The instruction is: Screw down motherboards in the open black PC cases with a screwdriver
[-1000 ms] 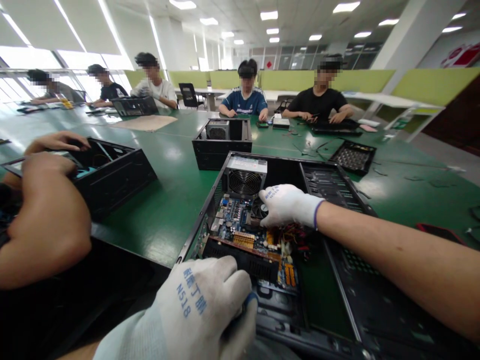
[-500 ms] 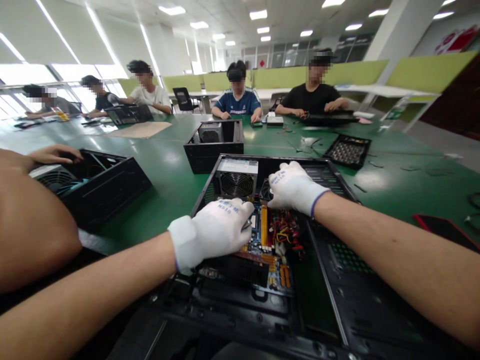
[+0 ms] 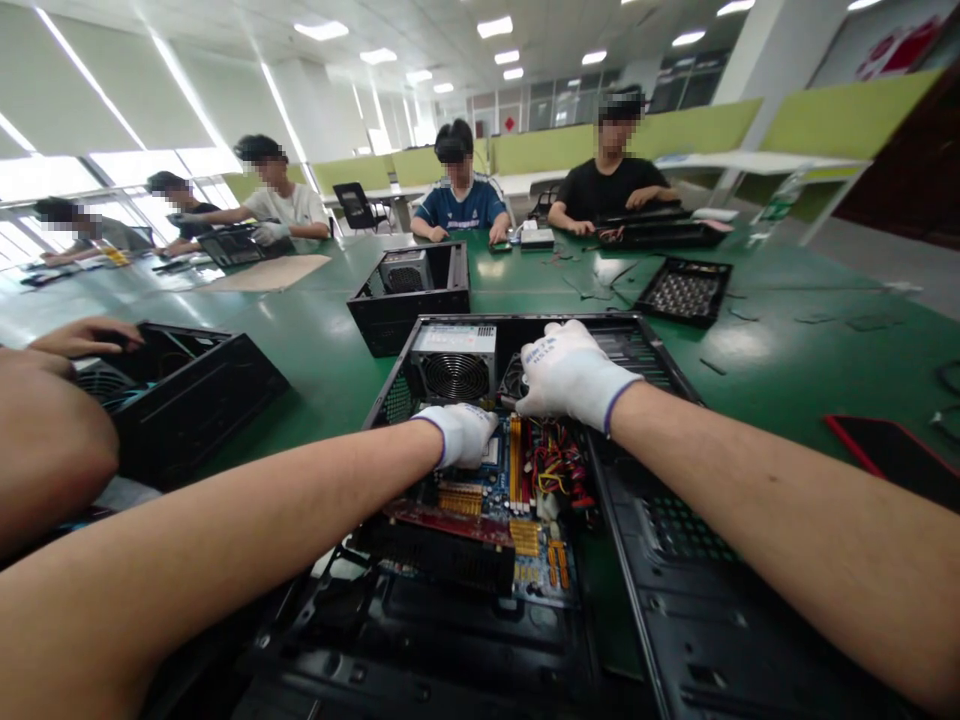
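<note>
In the head view, an opened black computer case (image 3: 652,560) lies in front of me with its blue motherboard (image 3: 501,480) showing. My left hand (image 3: 466,432), in a white glove, is closed, its fingers bent down at the board beside a pale square. What its fingertips hold, if anything, is hidden. Farther back, my right hand (image 3: 574,372), also gloved, is curled around the edge of a small black cooling fan (image 3: 513,378); its fingertips are partly hidden. Left of this fan sits the silver power supply (image 3: 454,365). Yellow memory slots (image 3: 515,455) and bundled coloured cables (image 3: 559,460) lie below my right hand.
A second case (image 3: 409,295) stands behind mine, and another case (image 3: 202,400) is at left beside a neighbour's arm (image 3: 52,430). A black tray (image 3: 686,290) lies back right, a red-edged dark object (image 3: 892,450) far right. Several people sit across the green table (image 3: 787,370).
My left hand has moved away from me over the board, uncovering more slots and the red-edged card. My right hand stays by the fan. The whole view has shifted slightly.
</note>
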### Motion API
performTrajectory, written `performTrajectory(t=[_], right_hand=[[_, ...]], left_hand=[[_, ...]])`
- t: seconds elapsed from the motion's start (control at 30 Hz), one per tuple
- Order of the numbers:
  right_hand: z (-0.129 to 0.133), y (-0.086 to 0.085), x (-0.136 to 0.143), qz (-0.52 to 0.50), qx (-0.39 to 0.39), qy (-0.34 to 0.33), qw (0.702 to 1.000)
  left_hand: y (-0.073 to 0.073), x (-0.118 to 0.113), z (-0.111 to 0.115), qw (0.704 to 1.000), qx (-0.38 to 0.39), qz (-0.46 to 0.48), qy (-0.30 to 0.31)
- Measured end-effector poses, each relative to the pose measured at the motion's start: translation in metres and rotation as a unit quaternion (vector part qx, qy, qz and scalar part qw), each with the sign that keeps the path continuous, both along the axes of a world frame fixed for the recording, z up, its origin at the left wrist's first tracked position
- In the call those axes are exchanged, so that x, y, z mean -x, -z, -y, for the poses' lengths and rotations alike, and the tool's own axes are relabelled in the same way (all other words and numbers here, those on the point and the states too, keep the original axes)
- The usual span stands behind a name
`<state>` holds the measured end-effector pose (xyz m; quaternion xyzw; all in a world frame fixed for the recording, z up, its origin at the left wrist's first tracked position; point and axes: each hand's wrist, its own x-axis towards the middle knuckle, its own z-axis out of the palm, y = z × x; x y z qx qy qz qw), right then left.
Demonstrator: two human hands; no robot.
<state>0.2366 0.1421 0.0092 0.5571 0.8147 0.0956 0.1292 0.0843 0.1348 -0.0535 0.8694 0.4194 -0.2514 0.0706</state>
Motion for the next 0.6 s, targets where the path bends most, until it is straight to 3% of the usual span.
performTrajectory(t=[0.23,0.6], right_hand=[[-0.0014,0.0008,0.0009,-0.025,0.017,0.008,0.999],[-0.0026,0.0055,0.0015,0.022,-0.018,-0.004,1.0]], left_hand=[[0.0079,0.0002,-0.0052,1.0,-0.016,0.004,0.023],[0.0102,-0.0009,-0.0101,0.999,-0.007,0.007,0.041]])
